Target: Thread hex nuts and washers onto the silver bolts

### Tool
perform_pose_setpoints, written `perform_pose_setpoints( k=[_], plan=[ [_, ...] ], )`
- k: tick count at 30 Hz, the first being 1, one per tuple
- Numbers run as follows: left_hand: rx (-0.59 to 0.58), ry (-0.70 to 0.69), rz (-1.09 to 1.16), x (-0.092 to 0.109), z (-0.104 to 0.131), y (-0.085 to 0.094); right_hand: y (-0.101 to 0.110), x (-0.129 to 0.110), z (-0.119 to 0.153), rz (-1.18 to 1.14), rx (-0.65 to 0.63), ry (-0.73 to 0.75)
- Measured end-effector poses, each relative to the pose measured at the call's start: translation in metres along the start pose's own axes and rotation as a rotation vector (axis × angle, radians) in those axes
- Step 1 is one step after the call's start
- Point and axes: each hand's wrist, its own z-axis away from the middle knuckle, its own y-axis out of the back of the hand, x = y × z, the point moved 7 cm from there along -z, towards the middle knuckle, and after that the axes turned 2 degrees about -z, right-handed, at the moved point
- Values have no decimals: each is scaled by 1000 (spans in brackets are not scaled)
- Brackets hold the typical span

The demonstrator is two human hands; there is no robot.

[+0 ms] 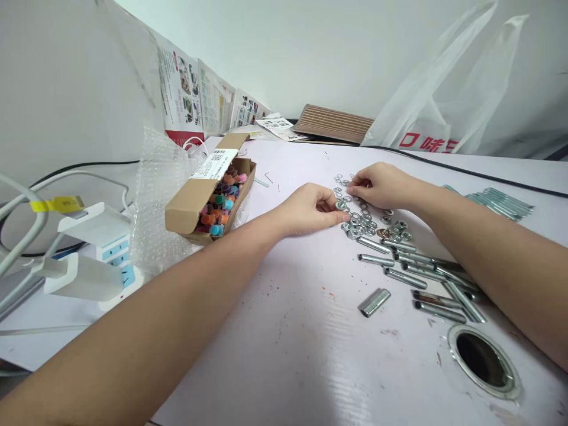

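Observation:
My left hand [313, 210] is at the left side of a pile of small metal nuts and washers [362, 223], with a round metal nut [341, 205] pinched between thumb and fingers. Just to the right, my right hand [379, 184] reaches in over the far part of the pile, fingers bent together at some small washers [339, 179]; whether it grips one is hidden. Several metal tubes [406, 279] lie nearer the camera, below my right forearm. A short, wider metal piece [374, 302] rests apart from them.
An open cardboard box [183, 207] of colourful caps stands left, beside bubble wrap [153, 207] and white power plugs [84, 278]. A metal-rimmed hole [512, 384] is front right. Long screws [501, 203], a black cable [465, 171] and a plastic bag [448, 100] are at right.

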Motion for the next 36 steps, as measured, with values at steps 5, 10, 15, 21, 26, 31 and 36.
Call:
perform_pose_setpoints(
  k=[5,10,15,21,26,31,36],
  plan=[
    [-6,-16,4,3,0,0,28,-17,18,-70,171,131],
    [-13,-7,49,0,-2,-1,39,-27,35,-208,175,124],
    [-6,7,22,-1,-1,-1,19,-14,28,-199,69,44],
    [-12,4,36,0,-1,0,13,-1,26,-400,25,-72],
    [-6,13,26,-1,-1,0,16,-10,21,-282,45,-13],
    [-12,32,42,-4,-2,-2,9,-24,5,-128,90,70],
    [-7,35,32,-4,-2,-1,-1,-25,2,-135,56,70]
  ],
)
